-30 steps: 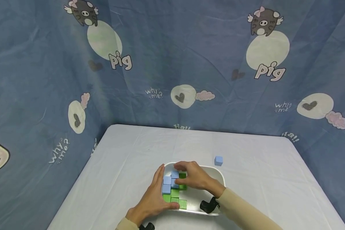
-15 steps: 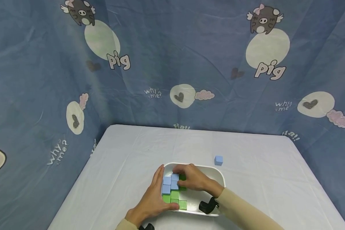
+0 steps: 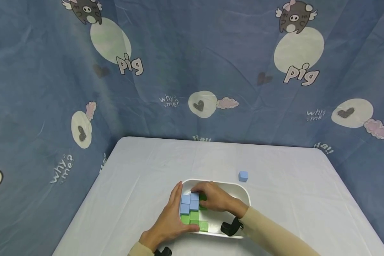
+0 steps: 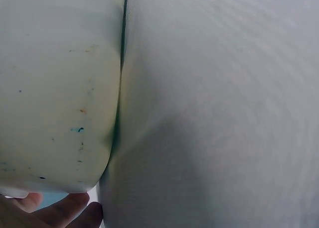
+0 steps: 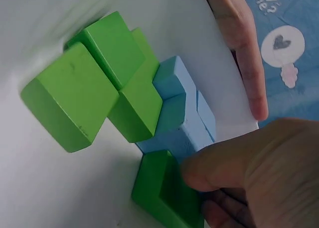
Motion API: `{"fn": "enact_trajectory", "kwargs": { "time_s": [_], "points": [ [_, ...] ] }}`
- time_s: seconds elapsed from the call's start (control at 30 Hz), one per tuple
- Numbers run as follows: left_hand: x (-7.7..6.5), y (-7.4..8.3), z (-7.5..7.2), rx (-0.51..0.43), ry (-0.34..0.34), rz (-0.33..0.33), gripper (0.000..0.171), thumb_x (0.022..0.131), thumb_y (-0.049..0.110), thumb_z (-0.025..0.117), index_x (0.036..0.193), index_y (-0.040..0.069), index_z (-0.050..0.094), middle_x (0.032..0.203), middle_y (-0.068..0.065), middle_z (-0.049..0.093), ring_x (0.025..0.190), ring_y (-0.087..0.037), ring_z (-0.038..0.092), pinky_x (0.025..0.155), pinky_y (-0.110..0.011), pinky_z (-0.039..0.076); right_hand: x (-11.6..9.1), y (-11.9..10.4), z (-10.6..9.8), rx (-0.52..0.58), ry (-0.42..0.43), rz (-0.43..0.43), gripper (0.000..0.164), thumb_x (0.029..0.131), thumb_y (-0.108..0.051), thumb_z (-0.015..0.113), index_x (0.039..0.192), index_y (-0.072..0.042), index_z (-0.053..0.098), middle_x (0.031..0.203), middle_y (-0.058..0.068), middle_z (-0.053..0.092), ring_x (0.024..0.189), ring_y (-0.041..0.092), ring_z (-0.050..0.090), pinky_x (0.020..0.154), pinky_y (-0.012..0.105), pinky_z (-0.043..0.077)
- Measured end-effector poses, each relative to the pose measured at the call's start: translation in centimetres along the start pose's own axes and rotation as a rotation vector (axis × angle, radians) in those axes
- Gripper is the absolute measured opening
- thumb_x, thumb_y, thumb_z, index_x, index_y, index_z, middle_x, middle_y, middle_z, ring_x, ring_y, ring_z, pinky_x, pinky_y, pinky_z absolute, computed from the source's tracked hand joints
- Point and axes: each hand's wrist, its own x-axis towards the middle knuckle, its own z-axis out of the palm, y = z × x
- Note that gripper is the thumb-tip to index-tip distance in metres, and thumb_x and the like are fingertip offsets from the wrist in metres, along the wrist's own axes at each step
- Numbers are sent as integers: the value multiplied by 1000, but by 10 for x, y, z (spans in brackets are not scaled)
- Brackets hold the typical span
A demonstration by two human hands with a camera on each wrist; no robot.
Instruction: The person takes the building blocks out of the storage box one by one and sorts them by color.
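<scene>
A white tray point(image 3: 217, 233) holds joined cube-shaped toy blocks at its left end. My left hand point(image 3: 169, 217) rests along the tray's left side, fingers straight and thumb spread by the near rim. In the left wrist view its fingers point(image 4: 62, 213) lie by the tray's spotted outer wall. My right hand point(image 3: 216, 197) reaches in from the right, thumb and fingers curled round a dark green block point(image 5: 157, 180). That block sits against light blue blocks point(image 3: 194, 205), which the fingers touch at their far side. Light green blocks point(image 3: 194, 216) lie nearer the front.
One light blue block point(image 3: 243, 176) sits on the white tabletop point(image 3: 291, 177) behind the tray's right part. A blue printed cloth point(image 3: 166, 64) hangs behind and left of the table. A black strap-like piece point(image 3: 230, 227) on the right wrist overhangs the tray.
The right thumb has slid rightward off the light blue blocks to the dark green block. The middle light blue blocks have shifted slightly toward the near side. The left hand stays in place.
</scene>
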Motion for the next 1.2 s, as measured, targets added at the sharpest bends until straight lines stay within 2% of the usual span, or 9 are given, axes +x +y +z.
{"fn": "enact_trajectory", "kwargs": {
  "time_s": [0.23,0.63,0.97,1.2],
  "points": [
    [-1,-2,0,-4,6,18,144,62,56,94,166,16,1,171,-2,2,142,-30,37,108,-53,40,4,-2,4,-86,23,-27,43,79,8,75,122,2,70,117,9,72,111,16,64,98,33,51],
    [1,-2,0,3,2,3,144,62,57,94,165,15,2,171,-3,3,142,-31,36,109,-53,39,5,1,4,-139,47,-100,37,79,5,76,116,5,71,111,10,73,103,17,66,91,31,54],
    [-1,-2,0,-4,4,14,144,62,58,93,165,15,2,171,-2,2,144,-29,34,110,-53,38,6,4,8,-125,77,-86,33,73,-1,80,104,-3,74,97,0,71,80,7,57,71,20,48],
    [0,-1,0,-13,7,17,143,63,59,92,165,14,2,171,-1,2,144,-29,33,110,-53,38,5,2,7,-124,134,-47,32,70,3,75,101,-2,74,90,2,72,71,6,55,62,17,44]
  ]
}}
